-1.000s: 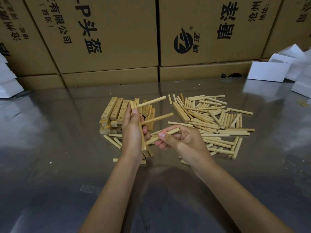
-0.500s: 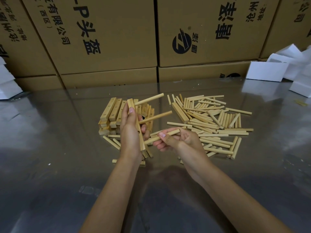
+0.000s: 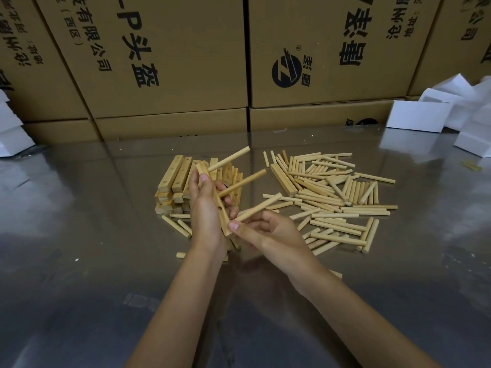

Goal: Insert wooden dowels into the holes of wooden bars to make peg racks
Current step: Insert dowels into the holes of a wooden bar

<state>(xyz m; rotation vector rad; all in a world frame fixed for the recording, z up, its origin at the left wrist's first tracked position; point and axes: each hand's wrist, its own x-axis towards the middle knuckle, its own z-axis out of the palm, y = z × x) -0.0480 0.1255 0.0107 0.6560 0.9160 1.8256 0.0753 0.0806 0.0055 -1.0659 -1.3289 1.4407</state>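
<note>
Left hand [image 3: 204, 216] grips a wooden bar [image 3: 214, 200] held up over the bench [image 3: 79, 261], two dowels already sticking out of it. Right hand [image 3: 268, 232] pinches a third dowel [image 3: 259, 207] at the bar's lower end.

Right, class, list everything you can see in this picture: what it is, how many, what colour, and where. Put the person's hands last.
Held bar: one, pale wood, upright in the left hand, two dowels already in it.
Third dowel: one, pale wood, its end at the bar's lower end.
Stack of bars: count unclear, pale wood, behind the left hand.
Loose dowels: many, pale wood, heaped on the right.
Table: one, shiny grey.
Cardboard boxes: several, brown, along the back.
White boxes: several, at both side edges.
Left hand: grips the bar.
Right hand: pinches the third dowel.
</note>
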